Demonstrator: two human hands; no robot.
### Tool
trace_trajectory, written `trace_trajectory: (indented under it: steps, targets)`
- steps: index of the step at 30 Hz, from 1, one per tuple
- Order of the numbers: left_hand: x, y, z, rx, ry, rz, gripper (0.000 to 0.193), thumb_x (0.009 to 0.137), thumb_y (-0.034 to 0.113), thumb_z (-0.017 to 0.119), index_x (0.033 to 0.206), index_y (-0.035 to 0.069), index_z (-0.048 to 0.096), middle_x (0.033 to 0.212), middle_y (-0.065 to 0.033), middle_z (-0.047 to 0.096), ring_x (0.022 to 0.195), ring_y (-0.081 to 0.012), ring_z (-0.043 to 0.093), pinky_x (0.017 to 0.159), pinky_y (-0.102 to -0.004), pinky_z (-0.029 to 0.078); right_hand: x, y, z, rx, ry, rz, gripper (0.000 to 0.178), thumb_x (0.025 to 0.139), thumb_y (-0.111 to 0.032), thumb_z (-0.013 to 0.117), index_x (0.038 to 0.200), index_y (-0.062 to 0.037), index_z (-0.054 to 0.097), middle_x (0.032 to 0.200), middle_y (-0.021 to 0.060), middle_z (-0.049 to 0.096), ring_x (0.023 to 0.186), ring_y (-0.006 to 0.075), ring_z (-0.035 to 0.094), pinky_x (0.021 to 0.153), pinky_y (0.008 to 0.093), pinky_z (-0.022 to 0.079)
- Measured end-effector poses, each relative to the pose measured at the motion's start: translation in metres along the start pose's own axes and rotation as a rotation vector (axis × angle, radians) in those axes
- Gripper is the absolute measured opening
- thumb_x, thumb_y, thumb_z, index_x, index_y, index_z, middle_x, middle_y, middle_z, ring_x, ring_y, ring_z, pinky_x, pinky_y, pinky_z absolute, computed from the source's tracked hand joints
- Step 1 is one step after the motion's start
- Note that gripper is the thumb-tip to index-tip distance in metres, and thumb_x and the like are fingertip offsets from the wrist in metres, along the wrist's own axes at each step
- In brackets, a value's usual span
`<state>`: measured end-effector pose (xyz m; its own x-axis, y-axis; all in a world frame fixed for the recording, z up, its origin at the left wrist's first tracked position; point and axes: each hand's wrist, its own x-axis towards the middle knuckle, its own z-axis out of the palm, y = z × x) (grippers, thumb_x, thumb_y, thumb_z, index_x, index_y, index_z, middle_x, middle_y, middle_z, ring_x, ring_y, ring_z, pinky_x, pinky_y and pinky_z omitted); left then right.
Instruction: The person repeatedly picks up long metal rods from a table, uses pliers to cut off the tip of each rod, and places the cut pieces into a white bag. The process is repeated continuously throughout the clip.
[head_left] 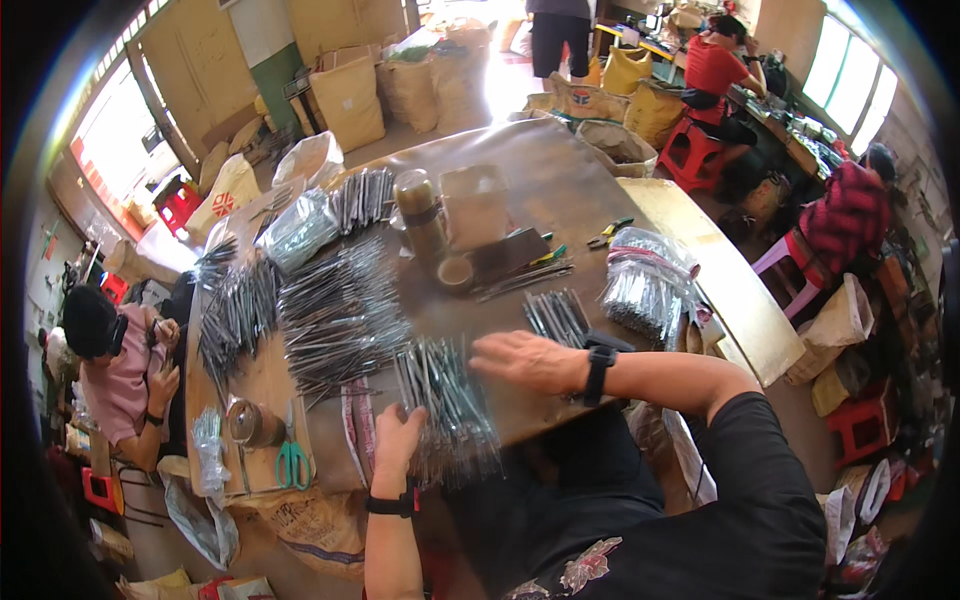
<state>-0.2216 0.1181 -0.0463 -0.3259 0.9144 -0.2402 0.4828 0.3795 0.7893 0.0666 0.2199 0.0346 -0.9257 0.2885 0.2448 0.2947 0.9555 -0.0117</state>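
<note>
A loose bundle of thin, silvery metal rods lies in front of me, its lower end reaching past the table's near edge. My left hand is closed at the bundle's left side, thumb against the rods; its other fingers are partly hidden. At the bundle's upper right, my right hand is open, with the fingers stretched out and nothing in them. A smaller group of rods lies just beyond the right hand. To the left spreads a wide pile of similar rods, with more rods further left.
On the table are tape rolls, a plastic bag of rods, pliers and green-handled scissors. A person in pink sits at left; others sit at right. Sacks stand behind the table.
</note>
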Motion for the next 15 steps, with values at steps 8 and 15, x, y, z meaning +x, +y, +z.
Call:
trace_trajectory:
  steps: [8,15]
  targets:
    - [0.008,0.006,0.007,0.004,-0.108,-0.038,0.061,0.075,0.044,0.073,0.108,-0.006,0.061,0.108,-0.0261,0.053,0.098,-0.0395,0.056,0.087,-0.0418,0.046,0.021,0.0,0.035,-0.106,-0.018,-0.253,0.054,0.089,-0.014,0.047,0.141,-0.0083,0.035,0.146,0.018,0.036,0.136,0.0303,0.036,0.102,0.0467,0.037]
    - [0.004,0.008,0.016,0.069,-0.111,0.057,0.045,0.073,0.018,0.078,0.106,-0.008,0.061,0.092,-0.0139,0.066,0.076,-0.0186,0.063,0.067,-0.0326,0.052,0.049,0.012,0.064,-0.175,-0.114,-0.408,0.065,0.087,-0.024,0.052,0.145,-0.008,0.026,0.153,0.0178,0.024,0.143,0.0295,0.021,0.105,0.0571,0.03]
